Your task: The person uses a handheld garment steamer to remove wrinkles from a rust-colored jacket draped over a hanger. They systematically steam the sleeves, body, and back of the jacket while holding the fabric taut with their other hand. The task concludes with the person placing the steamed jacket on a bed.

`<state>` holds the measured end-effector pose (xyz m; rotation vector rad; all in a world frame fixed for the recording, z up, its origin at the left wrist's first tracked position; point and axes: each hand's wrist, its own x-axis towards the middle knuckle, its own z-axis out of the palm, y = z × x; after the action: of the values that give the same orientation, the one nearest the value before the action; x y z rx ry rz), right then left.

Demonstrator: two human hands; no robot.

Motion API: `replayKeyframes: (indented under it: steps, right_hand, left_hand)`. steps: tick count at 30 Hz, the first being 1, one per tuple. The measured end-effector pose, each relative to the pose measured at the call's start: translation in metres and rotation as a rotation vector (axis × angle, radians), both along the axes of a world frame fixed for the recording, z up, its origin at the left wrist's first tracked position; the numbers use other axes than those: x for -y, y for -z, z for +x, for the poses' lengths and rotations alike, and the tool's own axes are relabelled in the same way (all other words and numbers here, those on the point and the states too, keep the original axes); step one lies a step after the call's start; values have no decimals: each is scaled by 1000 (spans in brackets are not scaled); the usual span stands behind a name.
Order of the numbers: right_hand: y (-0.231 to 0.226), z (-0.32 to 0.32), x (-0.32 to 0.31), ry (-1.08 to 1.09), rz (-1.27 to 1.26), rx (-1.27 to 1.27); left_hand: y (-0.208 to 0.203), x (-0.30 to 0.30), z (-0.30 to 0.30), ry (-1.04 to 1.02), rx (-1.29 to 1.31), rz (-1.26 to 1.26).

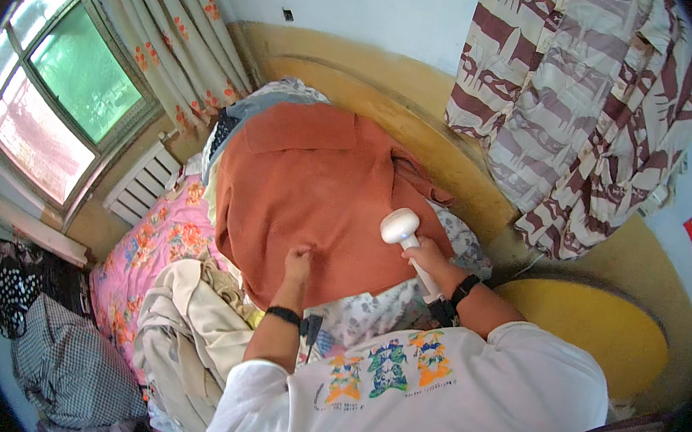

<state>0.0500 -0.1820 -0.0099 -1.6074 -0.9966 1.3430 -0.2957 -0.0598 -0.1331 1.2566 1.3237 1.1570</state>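
A rust-coloured coat point(307, 182) lies spread over a heap of bedding in front of me, with a flap or collar at its far end. My left hand point(299, 262) is closed on the coat's near part, pinching a bit of its cloth. In my right hand point(434, 263) is a white handheld garment steamer point(400, 227), gripped by its handle. The steamer's round head is over the right side of the coat; I cannot tell whether it touches the cloth. A small blue light shows on it.
Crumpled cream clothes point(184, 309) lie on the pink floral bedding point(163, 235) at left. Beyond the coat stands a curved yellow headboard point(409, 96). A round yellow panel point(587, 326) is at right. Checked cloth point(77, 365) lies lower left, and a patterned curtain point(561, 95) hangs upper right.
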Motion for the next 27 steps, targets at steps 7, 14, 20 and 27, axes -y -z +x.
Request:
replayKeyframes:
  steps: [7,14,20,27]
  right_hand:
    - [-4,67,15,-151,-57,86]
    - [21,123,26,11,37,60]
    - [-24,128,35,144,151,-81]
    - [-31,129,29,89,141,-27]
  left_hand:
    - [-59,-18,134,131,-235,9]
    - [-104,-31,210,-94,-695,338]
    - [-103,-32,228,123,-703,138]
    - [-99,-24,173,230,-692,18]
